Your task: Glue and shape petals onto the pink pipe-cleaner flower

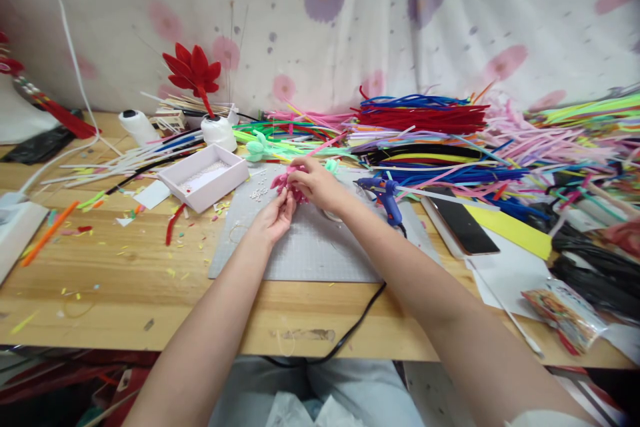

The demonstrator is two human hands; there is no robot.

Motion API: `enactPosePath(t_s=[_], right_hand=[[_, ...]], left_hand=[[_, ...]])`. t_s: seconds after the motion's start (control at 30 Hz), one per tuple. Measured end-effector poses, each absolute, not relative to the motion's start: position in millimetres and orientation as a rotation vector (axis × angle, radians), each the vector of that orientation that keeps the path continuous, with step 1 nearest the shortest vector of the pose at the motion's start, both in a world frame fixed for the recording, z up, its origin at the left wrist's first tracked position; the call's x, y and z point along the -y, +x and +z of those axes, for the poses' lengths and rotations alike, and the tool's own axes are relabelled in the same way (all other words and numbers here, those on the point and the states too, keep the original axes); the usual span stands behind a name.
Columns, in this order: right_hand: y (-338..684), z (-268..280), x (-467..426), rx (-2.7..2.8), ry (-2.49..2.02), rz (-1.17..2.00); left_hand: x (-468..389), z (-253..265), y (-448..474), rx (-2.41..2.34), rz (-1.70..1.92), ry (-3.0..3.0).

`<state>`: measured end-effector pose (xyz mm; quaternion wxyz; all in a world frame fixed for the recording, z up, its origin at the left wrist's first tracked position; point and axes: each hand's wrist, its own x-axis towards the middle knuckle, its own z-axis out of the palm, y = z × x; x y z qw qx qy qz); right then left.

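Observation:
Above a grey cutting mat [320, 257], both my hands meet around a pink pipe-cleaner flower [280, 178]. My left hand [275, 217] pinches its lower part from the near side. Closed over its upper right side is my right hand [315, 183], its fingers bent onto the petals; these fingers hide much of the flower. Small white beads [259, 192] lie loose on the mat, left of the flower. A blue hot glue gun [384, 195] rests on the mat to the right of my right hand.
A pale box [205, 195] with beads stands at left, near a red flower [193, 70] in a white thread spool [219, 133]. Bundles of coloured pipe cleaners [425, 119] cover the back. A phone [465, 223] and yellow paper [510, 230] lie at right. A black cord [357, 323] crosses the front edge.

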<state>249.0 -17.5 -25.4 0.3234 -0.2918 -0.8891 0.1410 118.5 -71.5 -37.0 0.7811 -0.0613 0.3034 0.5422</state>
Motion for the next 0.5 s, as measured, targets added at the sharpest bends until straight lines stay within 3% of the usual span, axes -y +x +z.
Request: enactPosePath(t_s=[0.5], right_hand=[[248.9,-25.5,16.3,2.363,-0.760,0.349]], left_hand=[[70.3,-35.1,116.0,-0.642,1.162,-0.135]])
